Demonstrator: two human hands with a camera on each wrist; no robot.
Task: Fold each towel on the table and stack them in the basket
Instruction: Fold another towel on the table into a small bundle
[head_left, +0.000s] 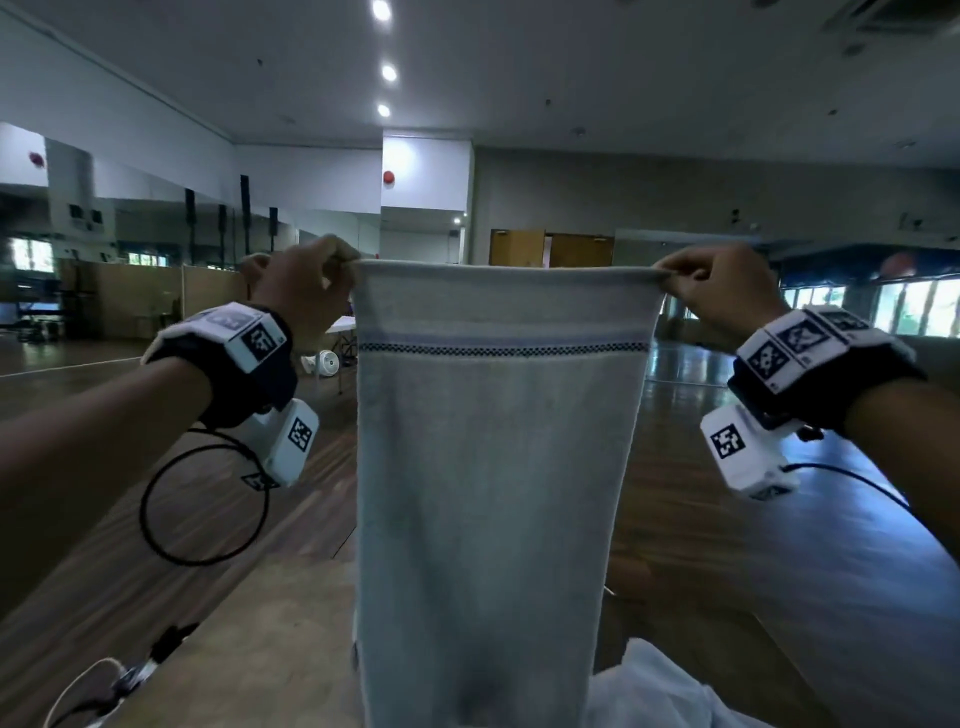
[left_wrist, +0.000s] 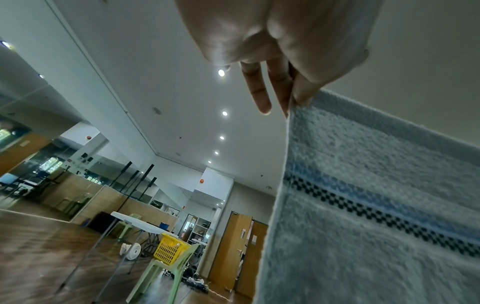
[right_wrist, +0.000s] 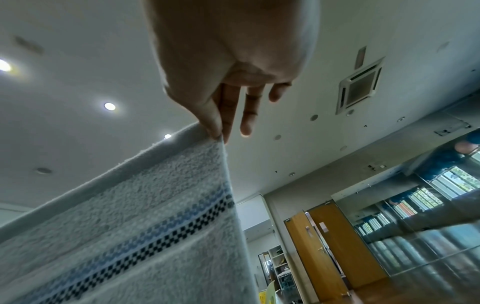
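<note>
A pale blue-grey towel (head_left: 493, 467) with a dark checked stripe hangs full length in front of me, held up at chest height. My left hand (head_left: 311, 283) pinches its top left corner and my right hand (head_left: 711, 291) pinches its top right corner, so the top edge is stretched level. In the left wrist view thumb and finger of my left hand (left_wrist: 293, 98) clamp the towel (left_wrist: 376, 205) corner. The right wrist view shows my right hand (right_wrist: 219, 133) pinching the towel (right_wrist: 130, 226) the same way. A yellow basket (left_wrist: 170, 251) stands on a green chair.
The wooden table (head_left: 291, 623) lies below the towel, with a white cloth (head_left: 654, 691) at its near right. A green plastic chair (left_wrist: 166, 275), a white folding table (left_wrist: 137, 223) and a small white fan (head_left: 328, 362) stand on the wooden floor beyond.
</note>
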